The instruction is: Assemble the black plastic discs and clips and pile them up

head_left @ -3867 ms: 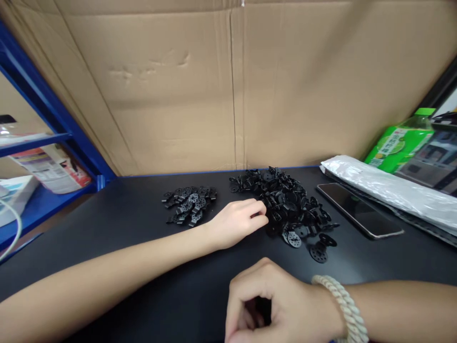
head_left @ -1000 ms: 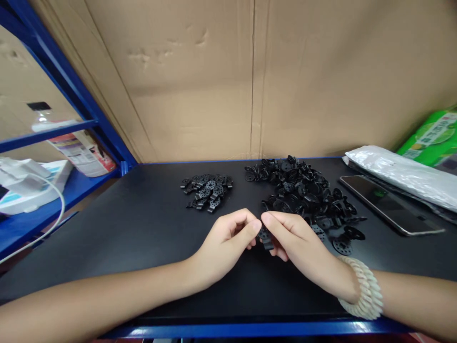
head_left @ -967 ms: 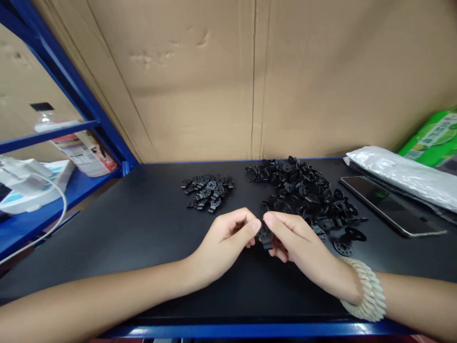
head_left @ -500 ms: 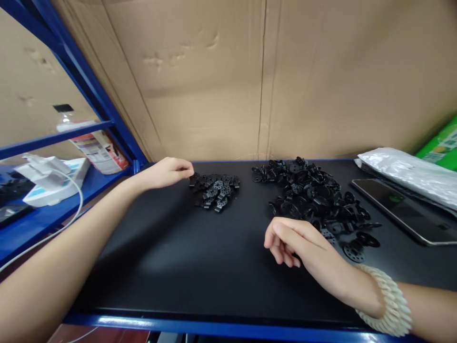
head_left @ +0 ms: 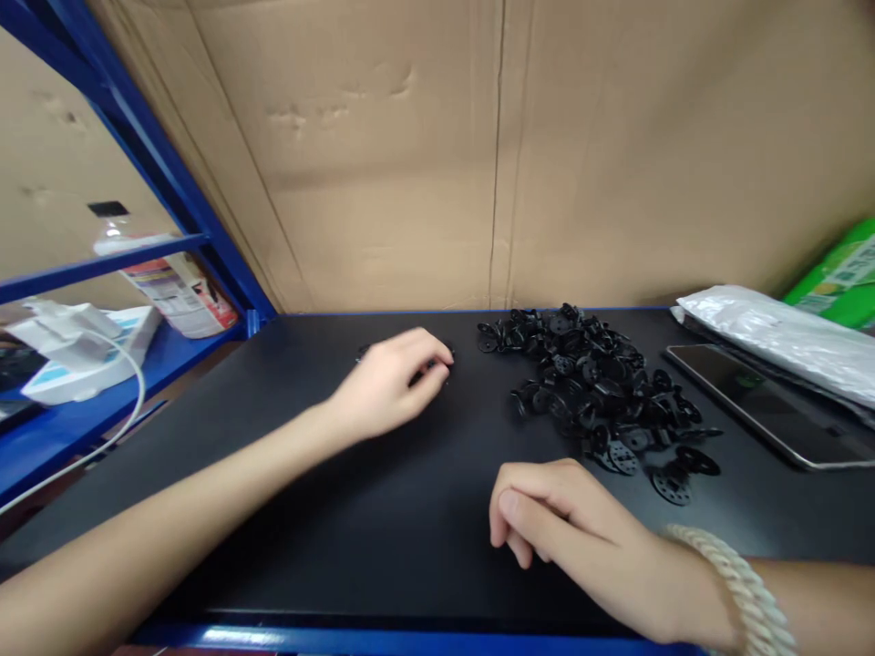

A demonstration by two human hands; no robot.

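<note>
My left hand [head_left: 393, 383] is over the small left pile of black perforated plastic pieces [head_left: 449, 347] and hides most of it. Its thumb and forefinger come together at the tips, and whatever may be between them does not show. My right hand [head_left: 571, 524], a braided pale band [head_left: 735, 574] at its wrist, is held above the black tabletop [head_left: 383, 538] near the front. The fingers of this hand are curled inward, their contents hidden. Beyond it spreads a larger heap of black round pieces with holes [head_left: 581, 364].
Right of the heap lies a dark phone [head_left: 766, 401], with a silvery plastic packet [head_left: 779, 337] and a green package [head_left: 838, 282] behind. A cardboard wall [head_left: 383, 182] closes the back. On the blue shelf at left are a bottle [head_left: 174, 296] and a white cable [head_left: 133, 419].
My left hand has moved right and nearer, from the left pile's far edge to over the pile, covering it. My right hand has shifted slightly left and nearer, fingers still curled. The view has shifted slightly.
</note>
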